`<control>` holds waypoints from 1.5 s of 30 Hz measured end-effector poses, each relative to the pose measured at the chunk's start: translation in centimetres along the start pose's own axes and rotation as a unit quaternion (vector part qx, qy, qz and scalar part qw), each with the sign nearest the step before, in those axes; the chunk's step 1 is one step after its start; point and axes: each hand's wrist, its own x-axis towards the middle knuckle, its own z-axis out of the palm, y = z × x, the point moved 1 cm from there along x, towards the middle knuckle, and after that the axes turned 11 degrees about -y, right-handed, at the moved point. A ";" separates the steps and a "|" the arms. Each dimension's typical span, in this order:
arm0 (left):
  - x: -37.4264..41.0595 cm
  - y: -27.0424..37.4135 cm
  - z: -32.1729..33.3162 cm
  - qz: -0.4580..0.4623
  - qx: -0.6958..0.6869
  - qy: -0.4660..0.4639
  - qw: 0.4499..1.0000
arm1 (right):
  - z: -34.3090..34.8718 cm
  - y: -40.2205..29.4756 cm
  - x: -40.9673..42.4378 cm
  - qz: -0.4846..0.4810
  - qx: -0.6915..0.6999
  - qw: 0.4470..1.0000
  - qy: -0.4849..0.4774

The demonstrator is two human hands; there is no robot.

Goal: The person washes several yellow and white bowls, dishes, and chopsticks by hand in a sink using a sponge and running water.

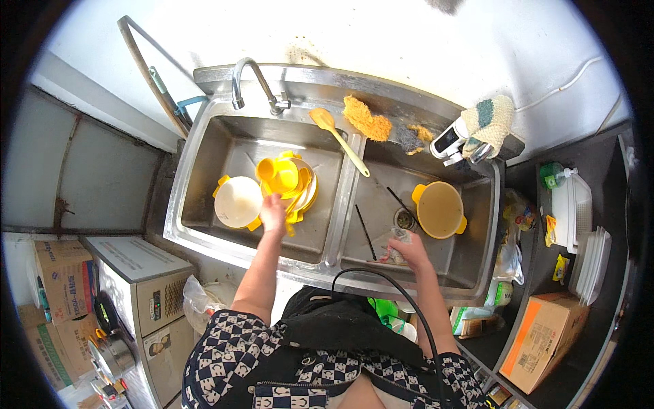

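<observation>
My left hand (pixel 273 214) reaches into the left basin, at the near edge of a pile of yellow cups, bowls and plates (pixel 286 176); whether it grips one of them cannot be made out. Left of it lies a white bowl with yellow handles (pixel 238 202). Low in the right basin, my right hand (pixel 409 249) is closed on a wet, crumpled cloth or plastic wad (pixel 400 239). Two black chopsticks (pixel 365 231) lie near the drain (pixel 404 219). To the right is a yellow two-handled bowl (pixel 440 210).
A chrome faucet (pixel 255 79) rises behind the left basin. A yellow spatula (pixel 340 140) spans the divider. Orange scrubbing cloth (pixel 367 118) and a grey scourer (pixel 410 139) lie on the back ledge, beside a white tap heater (pixel 449 139). A cardboard box (pixel 542 340) stands right.
</observation>
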 end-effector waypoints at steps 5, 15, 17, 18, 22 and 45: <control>5.6 -7.1 -6.9 -0.064 0.310 0.044 0.948 | 0.2 0.3 -0.4 0.004 0.088 0.996 -0.027; 5.9 -2.4 -4.3 -0.055 0.492 -0.101 0.863 | -0.1 1.4 -2.0 0.018 0.153 0.988 -0.006; 5.0 -1.0 -4.4 -0.048 0.587 -0.159 0.793 | -1.3 1.8 -2.8 0.007 0.176 0.984 0.033; 4.0 0.0 -3.9 -0.048 0.588 -0.202 0.782 | -2.5 3.0 -2.9 -0.006 0.179 0.982 0.054; -3.2 4.6 4.1 -0.037 0.440 -0.392 0.807 | -6.8 6.4 -4.5 -0.037 0.194 0.971 0.136; -5.0 -19.6 29.2 0.226 0.633 -0.575 0.466 | -19.0 9.3 -13.1 -0.081 0.240 0.932 0.258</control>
